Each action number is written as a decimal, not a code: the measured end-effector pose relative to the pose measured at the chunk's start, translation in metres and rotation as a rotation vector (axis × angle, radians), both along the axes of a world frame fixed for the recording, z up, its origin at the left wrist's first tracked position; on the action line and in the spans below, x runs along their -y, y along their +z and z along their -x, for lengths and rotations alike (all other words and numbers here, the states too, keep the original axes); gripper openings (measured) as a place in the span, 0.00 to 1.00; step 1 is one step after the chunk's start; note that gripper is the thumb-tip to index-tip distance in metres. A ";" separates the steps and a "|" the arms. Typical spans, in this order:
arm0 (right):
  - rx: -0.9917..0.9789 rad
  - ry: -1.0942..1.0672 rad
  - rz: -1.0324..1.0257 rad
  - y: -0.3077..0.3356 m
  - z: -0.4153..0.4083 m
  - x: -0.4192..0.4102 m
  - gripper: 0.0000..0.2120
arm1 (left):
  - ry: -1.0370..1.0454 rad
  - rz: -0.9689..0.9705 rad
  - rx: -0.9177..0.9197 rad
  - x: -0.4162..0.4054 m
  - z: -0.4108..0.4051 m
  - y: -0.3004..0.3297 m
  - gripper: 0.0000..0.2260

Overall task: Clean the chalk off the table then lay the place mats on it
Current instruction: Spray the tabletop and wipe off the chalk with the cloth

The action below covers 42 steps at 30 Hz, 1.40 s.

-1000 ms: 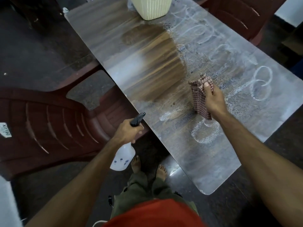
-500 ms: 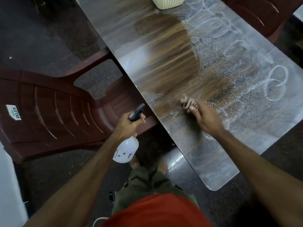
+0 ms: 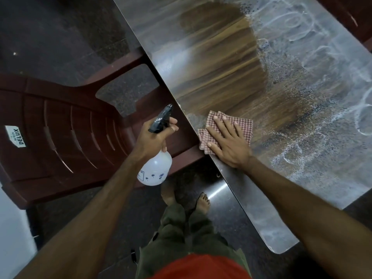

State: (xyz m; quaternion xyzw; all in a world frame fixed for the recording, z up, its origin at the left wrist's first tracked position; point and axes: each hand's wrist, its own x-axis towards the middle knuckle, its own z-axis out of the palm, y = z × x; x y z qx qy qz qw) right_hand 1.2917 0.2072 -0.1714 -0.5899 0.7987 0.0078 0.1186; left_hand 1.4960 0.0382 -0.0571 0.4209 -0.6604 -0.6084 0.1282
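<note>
The long wooden table (image 3: 221,63) has a dark, wiped patch in its middle. White chalk marks (image 3: 314,49) cover its right side and near end. A red checked cloth (image 3: 244,125) lies flat at the table's near left edge. My right hand (image 3: 227,143) presses on it with straight, spread fingers. My left hand (image 3: 155,135) grips the neck of a white spray bottle (image 3: 155,170) with a black trigger head, held off the table above the chair. No place mats are in view.
A dark red plastic chair (image 3: 60,127) stands against the table's left edge. Another red chair (image 3: 360,15) shows at the top right. My bare feet (image 3: 203,202) stand on the dark floor by the table's near corner.
My right hand has swept the cloth from the chalked middle to the table's left edge, and the cloth now lies flat under it. The view has shifted down and left.
</note>
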 end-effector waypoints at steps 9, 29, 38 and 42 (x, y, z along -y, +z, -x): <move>-0.004 -0.007 0.050 -0.007 -0.024 0.023 0.29 | -0.011 0.016 -0.014 0.027 0.013 0.004 0.07; 0.062 -0.188 0.003 -0.005 -0.021 0.026 0.29 | -0.089 0.050 -0.020 0.055 0.040 0.006 0.07; 0.043 -0.576 0.008 0.000 0.057 0.040 0.31 | -0.163 0.064 -0.045 0.043 0.075 0.013 0.12; 0.086 -0.348 -0.014 0.000 0.004 0.037 0.30 | -0.184 0.094 -0.042 0.034 0.091 0.013 0.08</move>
